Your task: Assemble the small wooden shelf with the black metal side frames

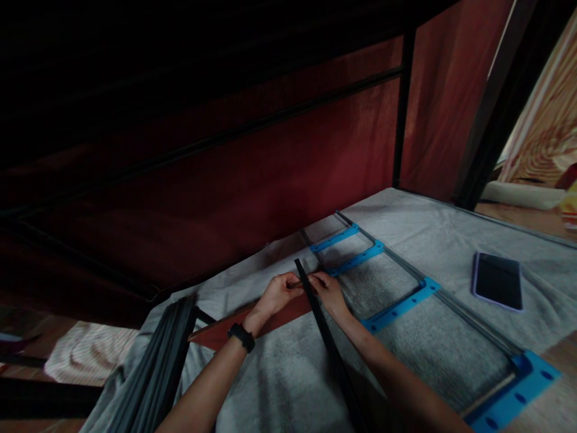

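Observation:
A long narrow black bar [325, 340] runs from the bottom of the view up between my two hands. My left hand [280, 293], below a dark wristwatch, is closed in a pinch at the bar's left side. Something small sits at its fingertips, too small to name. On the other side, my right hand [328, 291] has its fingers curled against the bar near its far end. A flat reddish-brown board [288, 316] lies beneath the hands and the bar, partly covered by my left hand and forearm.
Right of my hands lies a grey-rod frame with several blue brackets [401, 305]. A phone [498, 281] rests on the grey cloth [433, 225] farther right. Several dark grey bars [155, 361] are bundled at left. A red panel [288, 174] with black framing stands behind.

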`<state>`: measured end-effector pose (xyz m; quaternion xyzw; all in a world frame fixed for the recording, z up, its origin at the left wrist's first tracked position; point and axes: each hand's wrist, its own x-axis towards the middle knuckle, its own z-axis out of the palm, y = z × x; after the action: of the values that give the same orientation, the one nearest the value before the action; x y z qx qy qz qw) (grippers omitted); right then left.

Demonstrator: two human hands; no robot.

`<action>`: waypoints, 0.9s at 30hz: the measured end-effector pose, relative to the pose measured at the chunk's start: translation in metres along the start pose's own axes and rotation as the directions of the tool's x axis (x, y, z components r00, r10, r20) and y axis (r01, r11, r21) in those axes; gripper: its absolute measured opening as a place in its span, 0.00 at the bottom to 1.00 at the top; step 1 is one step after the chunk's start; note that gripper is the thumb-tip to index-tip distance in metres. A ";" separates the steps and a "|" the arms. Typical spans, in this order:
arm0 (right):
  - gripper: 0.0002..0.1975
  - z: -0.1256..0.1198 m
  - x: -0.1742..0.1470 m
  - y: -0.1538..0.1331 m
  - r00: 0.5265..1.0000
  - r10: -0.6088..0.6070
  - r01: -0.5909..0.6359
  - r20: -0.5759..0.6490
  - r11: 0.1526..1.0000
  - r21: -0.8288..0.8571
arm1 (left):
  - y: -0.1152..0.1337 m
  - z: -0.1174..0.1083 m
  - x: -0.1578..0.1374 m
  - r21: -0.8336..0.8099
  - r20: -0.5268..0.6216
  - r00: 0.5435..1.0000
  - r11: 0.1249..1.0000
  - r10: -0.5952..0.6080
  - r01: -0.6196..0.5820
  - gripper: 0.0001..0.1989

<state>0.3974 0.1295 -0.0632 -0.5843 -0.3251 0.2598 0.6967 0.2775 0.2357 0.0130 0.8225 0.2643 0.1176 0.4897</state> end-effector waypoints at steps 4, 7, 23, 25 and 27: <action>0.17 0.002 -0.001 0.000 0.999 0.000 -0.004 -0.034 0.994 -0.112 | -0.002 0.001 -0.001 0.101 -0.013 0.999 0.994 0.047 -0.045 0.10; 0.19 0.005 -0.001 -0.002 0.998 -0.001 -0.011 -0.062 0.982 -0.189 | -0.007 0.002 0.000 0.187 -0.034 0.997 0.980 0.071 -0.064 0.08; 0.17 -0.012 0.009 -0.005 0.992 -0.024 0.050 0.122 0.976 -0.212 | 0.003 0.005 -0.004 0.305 -0.030 0.992 0.946 0.122 -0.107 0.02; 0.18 -0.013 0.010 -0.007 0.992 0.016 0.013 0.128 0.974 -0.225 | 0.002 0.004 -0.003 0.299 -0.025 0.991 0.946 0.135 -0.121 0.02; 0.18 -0.014 0.009 -0.007 0.991 0.044 -0.015 0.128 0.977 -0.212 | -0.001 0.004 -0.002 0.295 -0.022 0.989 0.946 0.149 -0.136 0.02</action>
<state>0.4133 0.1258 -0.0568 -0.6411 -0.3875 0.2724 0.6038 0.2773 0.2321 0.0109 0.9001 0.2293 0.1302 0.3467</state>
